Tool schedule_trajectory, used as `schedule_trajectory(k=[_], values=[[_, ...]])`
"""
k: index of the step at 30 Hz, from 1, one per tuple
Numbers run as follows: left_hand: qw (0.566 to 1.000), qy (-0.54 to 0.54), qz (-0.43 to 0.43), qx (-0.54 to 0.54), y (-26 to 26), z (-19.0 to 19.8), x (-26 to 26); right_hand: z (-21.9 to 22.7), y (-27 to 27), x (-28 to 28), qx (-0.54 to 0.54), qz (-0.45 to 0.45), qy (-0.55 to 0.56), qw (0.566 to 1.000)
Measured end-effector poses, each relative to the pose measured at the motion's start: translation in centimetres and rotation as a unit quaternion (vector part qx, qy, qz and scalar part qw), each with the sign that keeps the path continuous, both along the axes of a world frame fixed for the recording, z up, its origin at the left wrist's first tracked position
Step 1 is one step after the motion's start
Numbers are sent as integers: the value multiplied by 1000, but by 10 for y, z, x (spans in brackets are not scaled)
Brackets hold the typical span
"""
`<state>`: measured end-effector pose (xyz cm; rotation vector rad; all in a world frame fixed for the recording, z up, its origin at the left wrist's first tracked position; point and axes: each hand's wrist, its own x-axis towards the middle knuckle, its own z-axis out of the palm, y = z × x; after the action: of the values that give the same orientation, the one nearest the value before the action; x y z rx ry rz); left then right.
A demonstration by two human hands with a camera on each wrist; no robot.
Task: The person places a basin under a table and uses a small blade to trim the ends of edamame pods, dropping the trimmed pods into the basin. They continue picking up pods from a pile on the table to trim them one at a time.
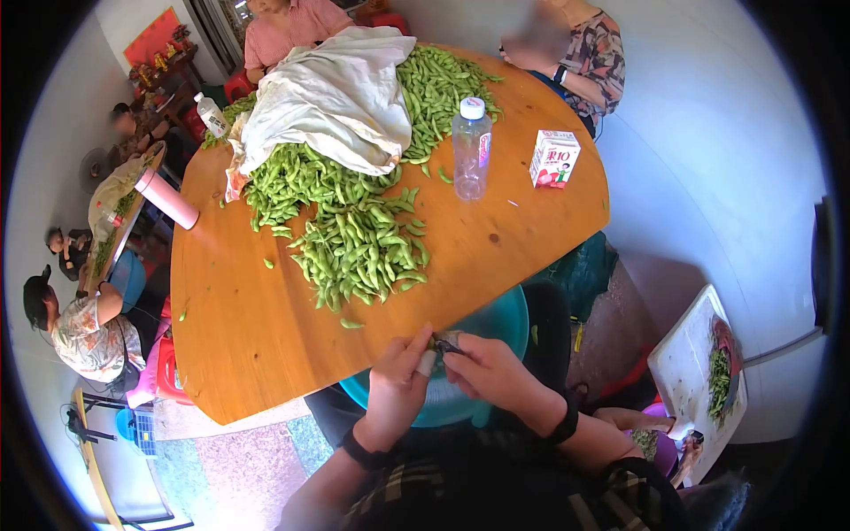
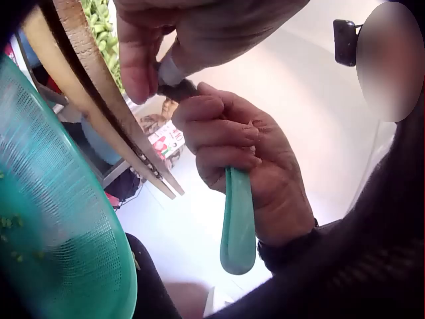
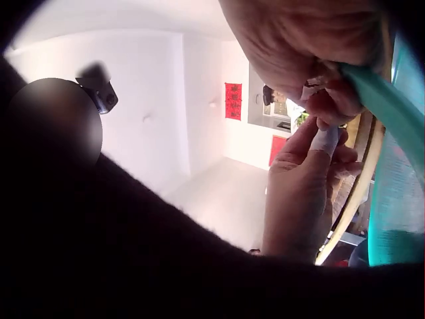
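Above a teal mesh basket (image 2: 123, 266), both hands meet near the table's front edge. My right hand (image 1: 491, 367) grips a tool by its teal handle (image 2: 238, 226), which sticks out below the curled fingers. At the tool's other end is a dark metal part (image 2: 178, 89), largely covered by fingers. My left hand (image 1: 398, 380) pinches at this dark end with thumb and forefinger. White tape (image 3: 323, 141) wraps the left thumb. Green soybean pods (image 1: 359, 252) lie heaped on the wooden table (image 1: 257, 345) in front of the hands.
A pale cloth (image 1: 332, 97) covers part of the pod heap. On the table stand a clear bottle (image 1: 471, 150), a drink carton (image 1: 554, 159) and a pink tumbler (image 1: 168, 199). Other people sit around the table, and a white board (image 1: 673, 372) with pods is at the right.
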<state>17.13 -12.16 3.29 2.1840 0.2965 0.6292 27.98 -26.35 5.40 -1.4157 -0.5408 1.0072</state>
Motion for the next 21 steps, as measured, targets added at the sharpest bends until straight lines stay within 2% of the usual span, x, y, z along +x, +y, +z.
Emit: schedule_trajectory(k=[3,6,12,13,14,16,18,19,21], values=[[1000,11,-1,8,-2,-4,-3,-5,-2,-3,10,4,7,1000],[999,5,14,38,-7,-8,-3,-10,-2,-4,6,12,-30,999],[999,-28,-8,33,-11,-20,-1,-34,-5,-10,38,-35,13,999],[999,-27,-11,32,-12,-21,-1,-36,-5,-10,39,-33,54,997],[1000,-9,-17,4,-13,-21,-1,-37,-7,-10,40,-31,96,994],[999,10,-26,-24,-13,-24,0,-33,-12,-7,36,-30,116,992],[991,26,-33,-123,-13,-33,2,-33,-16,-5,31,-28,136,990],[991,28,-36,-124,-12,-39,3,-35,-17,-4,28,-27,135,990],[948,58,-27,-312,-9,-47,5,-38,-19,1,25,-29,134,990]])
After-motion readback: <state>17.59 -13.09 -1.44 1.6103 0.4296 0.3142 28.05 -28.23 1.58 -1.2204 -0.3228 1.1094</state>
